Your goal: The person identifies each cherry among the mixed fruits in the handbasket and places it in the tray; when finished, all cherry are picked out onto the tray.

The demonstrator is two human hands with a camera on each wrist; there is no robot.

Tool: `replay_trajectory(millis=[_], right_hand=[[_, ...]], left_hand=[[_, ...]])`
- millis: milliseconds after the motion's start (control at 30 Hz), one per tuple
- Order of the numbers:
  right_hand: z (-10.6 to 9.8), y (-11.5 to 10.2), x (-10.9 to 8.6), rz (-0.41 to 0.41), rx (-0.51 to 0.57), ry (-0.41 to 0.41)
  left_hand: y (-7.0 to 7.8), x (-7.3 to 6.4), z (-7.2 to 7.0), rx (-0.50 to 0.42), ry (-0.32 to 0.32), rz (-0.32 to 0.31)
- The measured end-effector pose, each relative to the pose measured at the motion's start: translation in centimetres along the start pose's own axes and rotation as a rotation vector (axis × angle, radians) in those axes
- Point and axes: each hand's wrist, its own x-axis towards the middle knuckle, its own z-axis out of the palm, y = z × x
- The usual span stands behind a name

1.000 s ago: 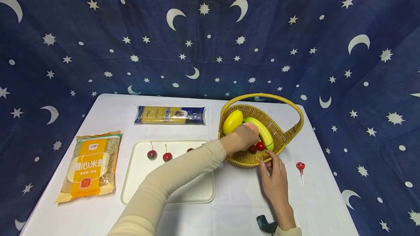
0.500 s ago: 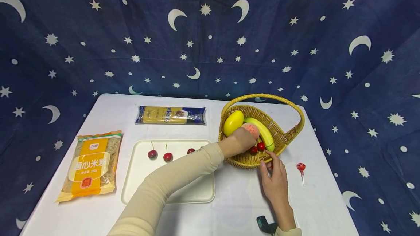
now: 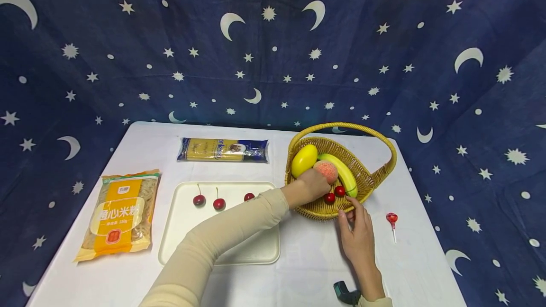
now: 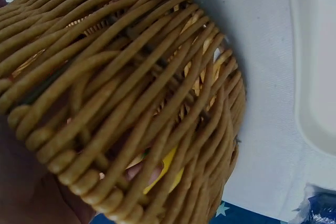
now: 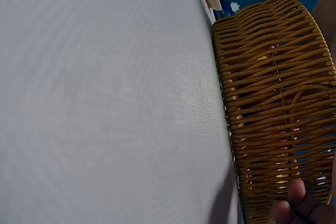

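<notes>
A wicker basket (image 3: 370,181) with a tall handle stands at the right of the table. Inside lie a yellow oval fruit (image 3: 304,159), a banana (image 3: 343,174), a pinkish peach (image 3: 327,170) and two cherries (image 3: 334,194). My left hand (image 3: 313,185) reaches over the basket's left rim, its knuckles against the peach's near side; its fingertips are hidden in the head view. Through the weave in the left wrist view, part of a finger (image 4: 145,173) shows beside something yellow. My right hand (image 3: 357,233) holds the basket's near rim; its fingertips (image 5: 295,191) show against the outer wall.
A white tray (image 3: 175,245) with cherries (image 3: 219,203) lies left of the basket, partly under the left sleeve. Behind it is a spaghetti pack (image 3: 222,149), and at far left a rice noodle bag (image 3: 117,214). A red lollipop (image 3: 392,220) lies right of the basket.
My left hand has drawn back slightly to the near left, so more of the peach shows. The right hand stays on the rim. The view has shifted a little.
</notes>
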Motion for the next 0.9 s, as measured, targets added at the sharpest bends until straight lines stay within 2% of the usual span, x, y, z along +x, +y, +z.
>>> replay_trajectory(millis=[367, 600, 900], right_hand=[[0.1, 0.1, 0.0, -0.003, -0.002, 0.002], [0.1, 0.2, 0.0, 0.006, 0.003, -0.003], [0.0, 0.1, 0.0, 0.0, 0.008, 0.0]], left_hand=[[0.0, -0.3, 0.0, 0.0, 0.008, -0.002], [-0.7, -0.9, -0.9, -0.146, 0.033, -0.009], [-2.3, -2.6, -2.1, -0.284, 0.074, -0.009]])
